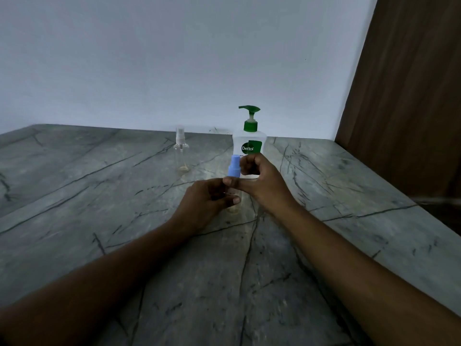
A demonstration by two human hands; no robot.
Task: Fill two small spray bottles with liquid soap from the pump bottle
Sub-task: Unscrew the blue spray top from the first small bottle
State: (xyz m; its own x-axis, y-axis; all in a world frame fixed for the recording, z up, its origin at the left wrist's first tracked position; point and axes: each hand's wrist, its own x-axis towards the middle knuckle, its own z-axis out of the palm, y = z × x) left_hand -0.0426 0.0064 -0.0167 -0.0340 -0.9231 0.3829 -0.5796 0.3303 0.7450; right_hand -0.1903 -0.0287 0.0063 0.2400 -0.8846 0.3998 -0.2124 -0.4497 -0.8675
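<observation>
grey marble-look counter, dark crack-like veins all over; plain pale wall behind it, meets the counter's far edge; dark brown wood-grain panel on the right, upright, running down past the counter's right edge; lighting dim

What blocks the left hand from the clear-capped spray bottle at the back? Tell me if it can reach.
Likely yes, once freed: the left hand holds the blue-capped spray bottle, but only bare countertop lies between it and the clear-capped spray bottle.
</observation>
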